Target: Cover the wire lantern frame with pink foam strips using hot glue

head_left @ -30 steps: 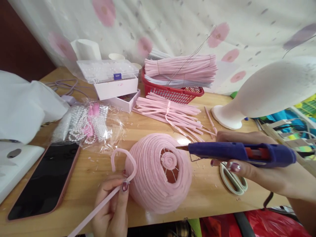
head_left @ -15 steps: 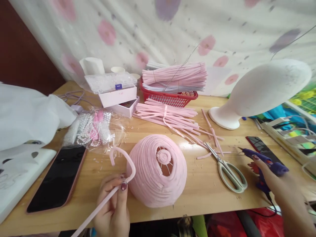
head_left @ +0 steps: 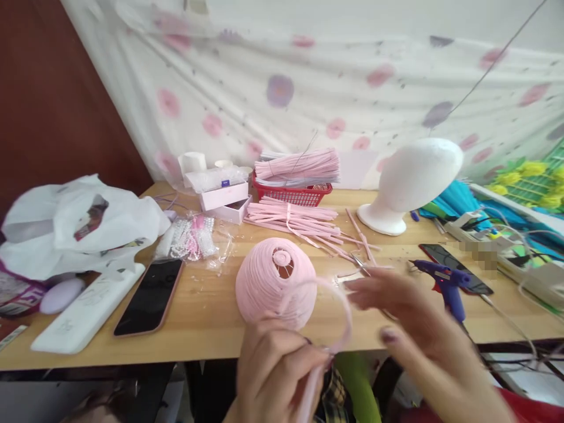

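My left hand (head_left: pixel 275 370) pinches a pale pink pipe cleaner (head_left: pixel 347 317), whose free end bends into a loop and is blurred. Behind that hand sits a round pink dome (head_left: pixel 259 285), wound with rows of the same fuzzy stems over a wire frame. A small coil and an opening show near its top. My right hand (head_left: pixel 423 335) is in the air with thumb and fingers apart, holding nothing. It hides most of the scissors (head_left: pixel 362 264) beneath it. To its right, the blue glue gun (head_left: pixel 443 276) rests on the table beside a phone.
Cut pink stems (head_left: pixel 295 217) lie in a bundle before a red basket (head_left: pixel 291 195) of more stems. A white foam head (head_left: pixel 409 182) stands at the back right. Bagged pearl strings (head_left: pixel 189 238), a dark phone (head_left: pixel 150 299) and a white device (head_left: pixel 88 311) lie left. A power strip (head_left: pixel 493 252) runs along the right.
My right hand has let go of the glue gun and moved left, towards the pipe cleaner. My left hand has moved right with the pipe cleaner, in front of the dome. The view has shifted.
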`<action>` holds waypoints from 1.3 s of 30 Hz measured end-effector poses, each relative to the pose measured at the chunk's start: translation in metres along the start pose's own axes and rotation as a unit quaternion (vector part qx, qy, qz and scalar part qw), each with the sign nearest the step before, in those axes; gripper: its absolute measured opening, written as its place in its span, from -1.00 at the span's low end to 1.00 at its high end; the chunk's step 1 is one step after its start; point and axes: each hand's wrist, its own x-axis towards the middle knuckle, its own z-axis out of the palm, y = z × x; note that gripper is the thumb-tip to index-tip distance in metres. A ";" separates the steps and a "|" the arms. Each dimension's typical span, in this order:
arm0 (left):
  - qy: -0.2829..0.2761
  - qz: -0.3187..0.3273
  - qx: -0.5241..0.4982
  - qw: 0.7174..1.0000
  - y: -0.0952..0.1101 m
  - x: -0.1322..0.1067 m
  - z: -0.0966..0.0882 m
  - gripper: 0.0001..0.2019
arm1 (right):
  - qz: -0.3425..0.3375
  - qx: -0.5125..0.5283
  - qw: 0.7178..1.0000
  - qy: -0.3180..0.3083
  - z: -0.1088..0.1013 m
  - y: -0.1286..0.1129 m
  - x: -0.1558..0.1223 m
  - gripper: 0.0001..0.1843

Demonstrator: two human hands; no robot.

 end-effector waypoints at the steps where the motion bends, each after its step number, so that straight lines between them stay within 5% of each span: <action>1: -0.005 0.012 -0.010 1.000 0.006 0.002 0.007 -0.83 | 0.002 0.046 0.999 -0.028 0.024 -0.011 0.006 -0.55; 3: -0.005 0.020 -0.022 1.000 0.014 0.001 0.016 -0.83 | 0.023 0.124 0.991 -0.048 0.057 -0.025 0.021 -0.66; 5: -0.025 0.009 -0.030 0.999 0.012 -0.002 0.018 -0.81 | 0.028 0.141 0.989 -0.045 0.069 -0.029 0.034 -0.57; 9: -0.017 -0.134 -0.049 0.990 -0.005 -0.005 -0.002 -0.77 | 0.037 0.107 0.992 -0.061 0.060 -0.022 0.048 -0.46; 12: 0.028 -0.224 -0.054 0.973 -0.015 0.004 -0.014 -0.72 | 0.048 0.107 0.984 -0.135 0.058 -0.020 0.052 -0.44; 18: 0.006 -0.107 -0.035 0.994 -0.015 0.027 -0.007 -0.76 | 0.065 0.107 0.959 -0.255 0.063 -0.024 0.056 -0.43; 24: 0.012 -0.045 0.076 0.996 -0.028 0.024 -0.010 -0.72 | -0.021 -0.017 0.976 -0.215 0.062 -0.017 0.058 -0.56; 28: 0.028 0.031 0.189 0.981 -0.038 0.024 -0.014 -0.73 | -0.067 -0.146 0.958 -0.238 0.064 -0.016 0.052 -0.66; 33: 0.046 0.013 0.210 0.977 -0.048 0.031 -0.011 -0.78 | -0.041 -0.243 0.931 -0.271 0.061 -0.015 0.045 -0.71; 39: 0.030 -0.056 0.148 0.987 -0.064 0.044 -0.001 -0.86 | 0.053 -0.106 0.952 -0.283 0.062 -0.014 0.049 -0.69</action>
